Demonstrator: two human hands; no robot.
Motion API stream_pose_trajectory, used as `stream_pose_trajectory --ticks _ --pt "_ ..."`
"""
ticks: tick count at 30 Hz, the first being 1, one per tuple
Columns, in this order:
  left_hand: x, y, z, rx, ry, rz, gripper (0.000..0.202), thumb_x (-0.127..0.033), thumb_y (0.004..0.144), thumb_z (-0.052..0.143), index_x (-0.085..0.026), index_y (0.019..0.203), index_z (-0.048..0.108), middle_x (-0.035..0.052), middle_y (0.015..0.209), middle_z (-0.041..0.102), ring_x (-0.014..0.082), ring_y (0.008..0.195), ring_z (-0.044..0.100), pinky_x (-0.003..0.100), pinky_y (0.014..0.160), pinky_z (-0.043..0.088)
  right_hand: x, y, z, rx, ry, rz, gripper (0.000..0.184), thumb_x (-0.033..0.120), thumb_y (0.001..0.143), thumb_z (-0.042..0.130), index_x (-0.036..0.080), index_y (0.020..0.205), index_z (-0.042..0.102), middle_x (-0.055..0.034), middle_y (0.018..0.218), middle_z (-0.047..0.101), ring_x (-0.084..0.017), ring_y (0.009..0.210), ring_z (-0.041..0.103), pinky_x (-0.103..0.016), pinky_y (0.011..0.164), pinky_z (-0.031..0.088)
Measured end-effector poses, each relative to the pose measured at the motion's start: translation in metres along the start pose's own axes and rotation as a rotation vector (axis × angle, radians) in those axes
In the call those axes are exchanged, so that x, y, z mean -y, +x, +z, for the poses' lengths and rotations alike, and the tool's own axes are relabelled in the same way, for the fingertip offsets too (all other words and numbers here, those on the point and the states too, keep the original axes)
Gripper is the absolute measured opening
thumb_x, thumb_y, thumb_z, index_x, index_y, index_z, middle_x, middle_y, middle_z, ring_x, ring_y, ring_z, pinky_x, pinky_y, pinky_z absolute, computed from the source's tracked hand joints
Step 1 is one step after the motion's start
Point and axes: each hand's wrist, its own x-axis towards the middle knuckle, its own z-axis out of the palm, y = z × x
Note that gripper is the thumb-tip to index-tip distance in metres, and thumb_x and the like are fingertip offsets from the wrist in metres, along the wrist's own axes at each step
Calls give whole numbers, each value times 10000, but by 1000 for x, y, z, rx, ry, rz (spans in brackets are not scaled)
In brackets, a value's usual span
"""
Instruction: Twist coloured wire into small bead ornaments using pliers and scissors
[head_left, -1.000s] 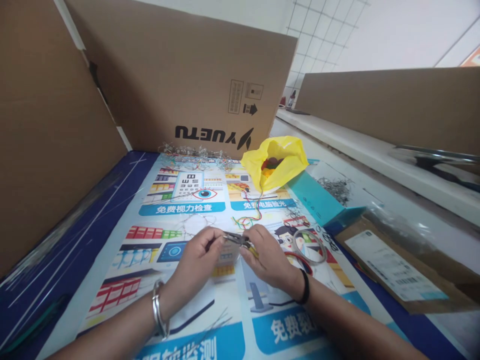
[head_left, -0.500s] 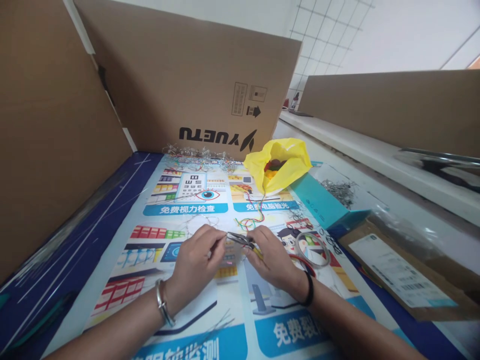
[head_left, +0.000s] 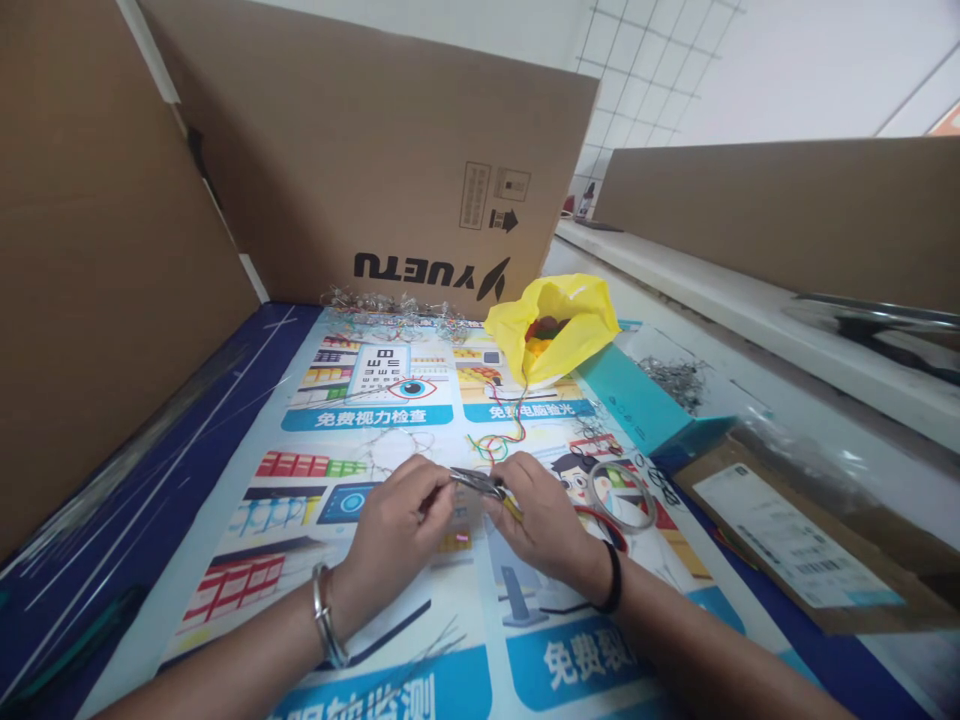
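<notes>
Over the printed poster (head_left: 457, 600), my right hand (head_left: 536, 510) is closed around a pair of pliers (head_left: 480, 482) with metal jaws and red-and-yellow handles. The jaws point left, toward the fingertips of my left hand (head_left: 409, 520). Those fingers are pinched together at the tip of the jaws; what they hold, if anything, is too small to make out. Just beyond the pliers, thin red, green and yellow cords (head_left: 499, 440) lie in loops, running up to a yellow bag (head_left: 551, 330). To the right of my right hand rests a ring-shaped coil of wire (head_left: 622, 495).
Cardboard panels (head_left: 360, 150) stand at the back and left. Tangled wire pieces (head_left: 397, 312) lie along the back edge. At right are a blue box (head_left: 637, 400) holding a dark wire heap (head_left: 673, 382) and a labelled brown package (head_left: 795, 540). Straight wires (head_left: 135, 470) lie at left.
The pliers' jaws have turned slightly against my left fingertips. Both hands stay nearly in place, and the whole view has shifted a little.
</notes>
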Motion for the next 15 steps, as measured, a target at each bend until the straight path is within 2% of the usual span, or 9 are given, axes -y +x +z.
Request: stream_pose_trajectory --ticks 15 --pt "-9 -1 1 11 -47 -108 174 -137 815 464 -186 653 504 -17 653 517 124 629 482 249 603 376 10 -4 5 36 31 45 273 389 909 339 169 946 497 -90 879 515 -206 790 483 -327 672 413"
